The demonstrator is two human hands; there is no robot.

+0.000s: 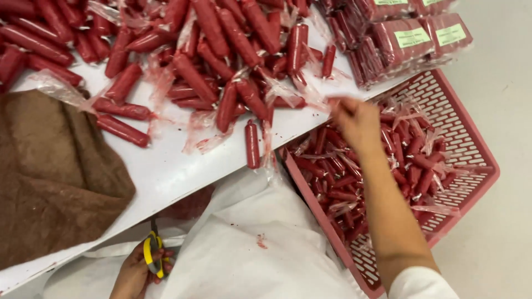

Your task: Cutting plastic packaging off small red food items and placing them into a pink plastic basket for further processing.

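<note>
My left hand is low at the bottom edge, below the table, shut on a pair of scissors with yellow handles. My right hand reaches out over the pink slotted basket, blurred by motion, with its fingers near the table edge; I cannot tell whether it holds anything. The basket holds several red sausages in clear wrappers. A large heap of the same red wrapped sausages covers the white table.
A brown cloth lies on the table's left side. Packed trays of red sausages with pale labels sit at the top right. My white apron carries a small red stain. A pale floor shows on the right.
</note>
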